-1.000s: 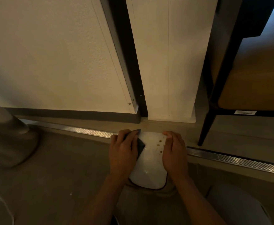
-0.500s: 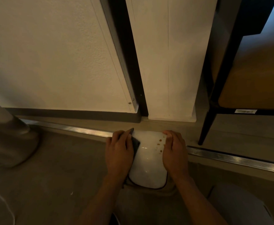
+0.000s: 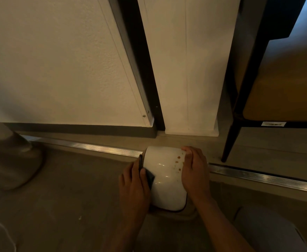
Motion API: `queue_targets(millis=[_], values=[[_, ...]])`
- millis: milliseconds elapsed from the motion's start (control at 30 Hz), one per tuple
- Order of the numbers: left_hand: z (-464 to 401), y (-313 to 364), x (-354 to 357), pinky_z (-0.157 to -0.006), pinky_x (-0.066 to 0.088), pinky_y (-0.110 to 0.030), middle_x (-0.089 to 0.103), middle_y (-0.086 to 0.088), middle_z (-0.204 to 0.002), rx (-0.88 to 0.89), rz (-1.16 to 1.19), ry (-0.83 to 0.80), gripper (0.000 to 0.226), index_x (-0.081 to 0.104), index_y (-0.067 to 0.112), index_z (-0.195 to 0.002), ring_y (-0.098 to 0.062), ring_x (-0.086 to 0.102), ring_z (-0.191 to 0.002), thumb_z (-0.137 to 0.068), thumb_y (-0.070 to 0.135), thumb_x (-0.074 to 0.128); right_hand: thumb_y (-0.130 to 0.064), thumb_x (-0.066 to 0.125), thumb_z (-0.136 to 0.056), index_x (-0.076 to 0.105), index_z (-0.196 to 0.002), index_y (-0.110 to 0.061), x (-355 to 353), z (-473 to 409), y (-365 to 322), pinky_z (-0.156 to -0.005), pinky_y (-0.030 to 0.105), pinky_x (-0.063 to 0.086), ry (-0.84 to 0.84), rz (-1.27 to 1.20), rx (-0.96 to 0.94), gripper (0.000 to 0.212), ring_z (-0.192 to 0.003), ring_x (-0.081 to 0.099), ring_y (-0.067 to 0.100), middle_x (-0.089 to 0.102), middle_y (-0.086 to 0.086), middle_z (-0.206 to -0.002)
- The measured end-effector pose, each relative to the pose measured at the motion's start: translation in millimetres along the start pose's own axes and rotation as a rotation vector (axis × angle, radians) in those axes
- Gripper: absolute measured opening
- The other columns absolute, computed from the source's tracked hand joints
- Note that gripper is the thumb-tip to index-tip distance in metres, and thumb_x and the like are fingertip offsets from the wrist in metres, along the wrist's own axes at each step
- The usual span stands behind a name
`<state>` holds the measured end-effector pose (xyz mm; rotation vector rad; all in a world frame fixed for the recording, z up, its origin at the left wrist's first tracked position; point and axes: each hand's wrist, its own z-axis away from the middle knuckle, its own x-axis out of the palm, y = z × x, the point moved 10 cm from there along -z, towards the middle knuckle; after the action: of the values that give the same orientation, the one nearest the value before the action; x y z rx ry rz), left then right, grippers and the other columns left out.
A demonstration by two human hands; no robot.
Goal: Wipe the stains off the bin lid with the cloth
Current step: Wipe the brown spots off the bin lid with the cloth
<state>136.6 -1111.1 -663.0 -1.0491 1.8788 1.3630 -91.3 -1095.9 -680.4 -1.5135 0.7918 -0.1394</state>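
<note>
The white bin lid [image 3: 164, 177] lies on the floor [image 3: 67, 197] between both hands. The left hand [image 3: 133, 186] presses a dark cloth [image 3: 148, 174] against the lid's left edge, fingers curled over the cloth. The right hand [image 3: 194, 170] curls over the right edge and steadies the lid. The brown stains [image 3: 178, 161] sit just beside the right hand's fingers, well across from the cloth. A good wipe would likely carry the cloth across the glossy top toward those spots while the right hand braces, then shifts so its fingers do not cover any. Beyond the hands stand a white wall panel [image 3: 58, 60], a dark-legged chair [image 3: 276, 88] off to the right and a metal floor strip [image 3: 94, 147]; none blocks the wipe.
</note>
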Motion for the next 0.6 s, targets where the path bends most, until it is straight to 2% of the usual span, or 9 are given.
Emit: queue_targets(millis=[133,267,367,500,600], values=[[-48.1,21.1,12.1,-0.095,0.034,-0.029,0.054,-0.005,-0.13,0.08,-0.031,-0.091,0.04,0.057,0.019,-0.132,-0.02,0.047,-0.115,-0.105,0.037,0.033,-0.024,0.035,-0.105,0.058,-0.123,-0.019,0.3,-1.0,0.0,-0.096,0.02,0.034,-0.003,0.007,-0.015,0.03,-0.113,0.049,0.01,0.056,-0.006,-0.12],[-83.5,41.2,32.2,-0.092,0.039,-0.036,0.056,-0.003,-0.123,0.117,-0.243,-0.227,0.037,0.063,0.021,-0.115,-0.025,0.048,-0.11,-0.103,0.037,0.032,-0.029,0.032,-0.104,0.058,-0.121,-0.016,1.4,-0.7,0.2,-0.096,0.025,0.038,0.002,-0.015,-0.018,0.034,-0.11,0.052,0.013,0.058,-0.002,-0.118],[-64.2,58.9,24.8,-0.091,0.039,-0.039,0.054,0.0,-0.128,0.214,-0.294,-0.151,0.033,0.061,0.024,-0.12,-0.025,0.044,-0.111,-0.103,0.038,0.036,-0.037,0.027,-0.101,0.059,-0.121,-0.016,0.4,0.2,0.5,-0.098,0.028,0.04,0.019,-0.023,-0.019,0.043,-0.111,0.053,0.015,0.058,-0.002,-0.118],[-3.0,56.0,10.2,-0.084,0.041,-0.034,0.055,-0.002,-0.135,0.403,-0.192,-0.035,0.041,0.052,0.027,-0.137,-0.023,0.049,-0.105,-0.101,0.042,0.038,-0.036,0.027,-0.104,0.059,-0.122,-0.017,-0.4,0.6,-0.5,-0.101,0.031,0.042,0.024,-0.017,-0.013,0.041,-0.114,0.053,0.015,0.059,-0.001,-0.121],[0.7,35.1,0.2,-0.082,0.042,-0.033,0.059,-0.003,-0.131,0.385,-0.131,0.006,0.038,0.054,0.026,-0.135,-0.022,0.051,-0.1,-0.102,0.038,0.04,-0.028,0.031,-0.106,0.06,-0.122,-0.018,-1.0,0.3,-1.2,-0.101,0.031,0.043,0.018,-0.028,-0.02,0.034,-0.115,0.052,0.014,0.058,-0.003,-0.121]])
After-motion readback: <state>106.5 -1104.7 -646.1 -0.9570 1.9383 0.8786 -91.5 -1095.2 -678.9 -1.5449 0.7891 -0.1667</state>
